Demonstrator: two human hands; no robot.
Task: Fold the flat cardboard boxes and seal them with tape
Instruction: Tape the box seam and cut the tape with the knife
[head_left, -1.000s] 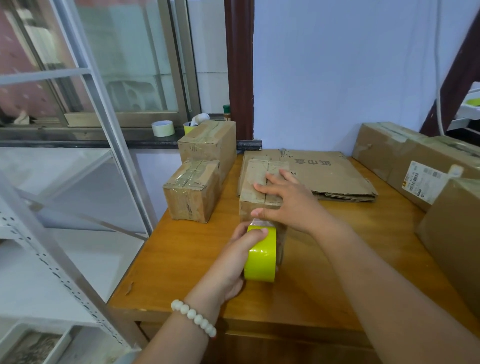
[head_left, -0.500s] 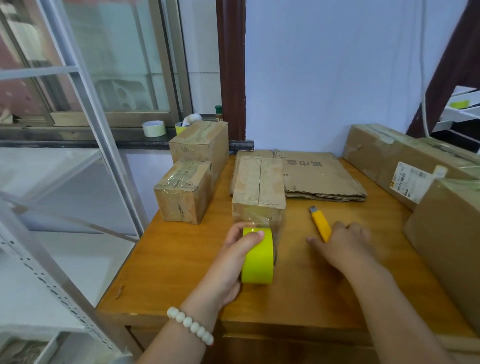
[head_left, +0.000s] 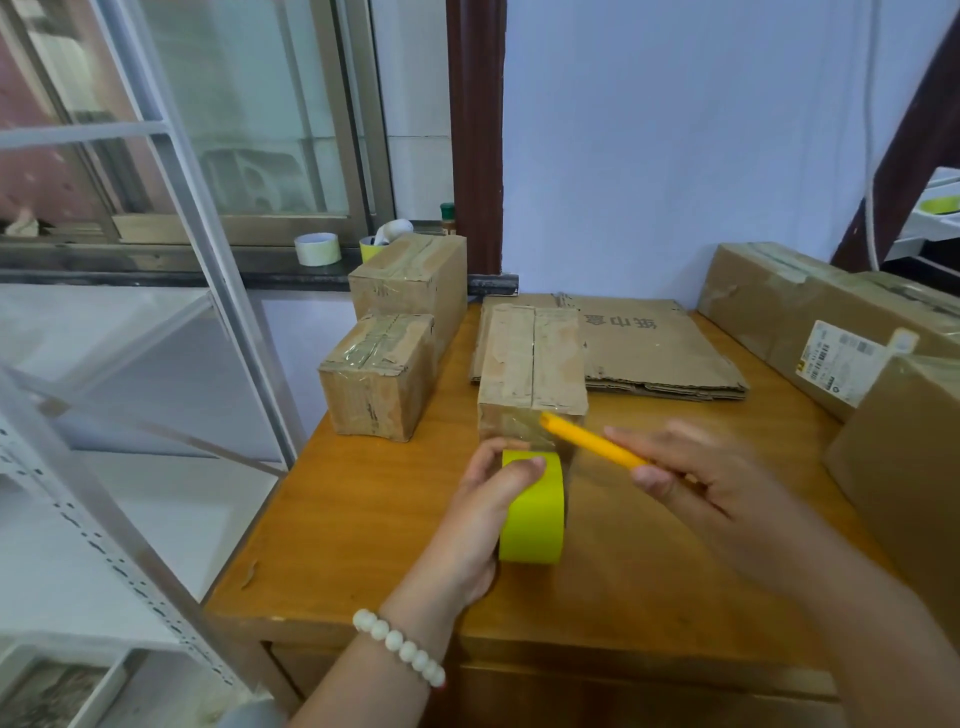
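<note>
A small folded cardboard box (head_left: 530, 358) stands in the middle of the wooden table (head_left: 363, 519), with clear tape running down its near face. My left hand (head_left: 483, 504) grips a yellow tape roll (head_left: 532, 506) upright just in front of the box; the tape strip stretches from roll to box. My right hand (head_left: 696, 478) holds a yellow utility knife (head_left: 587, 439), its tip at the box's lower front edge, over the stretched tape. A stack of flat cardboard boxes (head_left: 649, 343) lies behind and right of the box.
Two taped small boxes (head_left: 384, 374) (head_left: 410, 280) stand at the table's left edge. Larger boxes (head_left: 810, 317) (head_left: 904, 467) line the right side. A white tape roll (head_left: 318, 248) sits on the window sill. A metal shelf frame (head_left: 156, 364) stands to the left.
My right hand left the box top, reached to the table on the right, picked up the yellow knife and brought it to the taped front edge. My left hand kept the roll in place.
</note>
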